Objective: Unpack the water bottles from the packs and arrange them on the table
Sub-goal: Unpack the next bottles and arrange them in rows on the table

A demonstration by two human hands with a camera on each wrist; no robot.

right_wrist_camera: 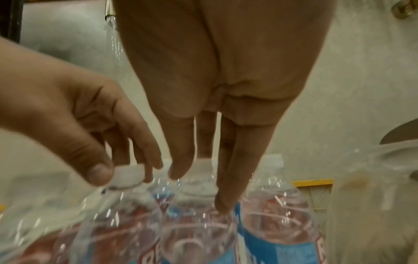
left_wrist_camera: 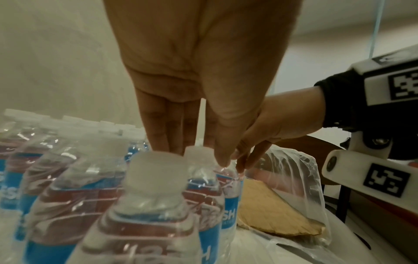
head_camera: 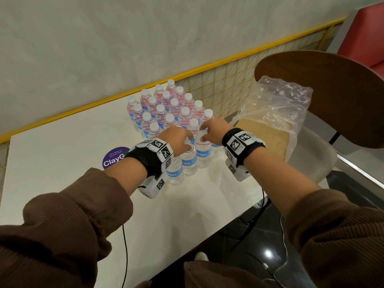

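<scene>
My left fingers (right_wrist_camera: 99, 171) are pinching a cap on the near row of water bottles (head_camera: 195, 154), thumb on one side. My right fingers (right_wrist_camera: 222, 203) hang straight, tips pressing the shrink wrap (right_wrist_camera: 126, 205) just beside that cap, not pinching it as far as I can tell. Worry: yank the film and the near row tips into the arranged block (head_camera: 166, 107) right behind it. Empty wrap (head_camera: 276, 109) sits right of the block, tabletop (head_camera: 62, 146) edge near.

Bottles (head_camera: 188, 161) nearest the hands: caps hidden under left hand (head_camera: 176, 140) and right hand (head_camera: 214, 128). Sticker (head_camera: 113, 156) beside bottles: text half covered by wrist. Right wrist view: bottles blurred, labels cut off.
</scene>
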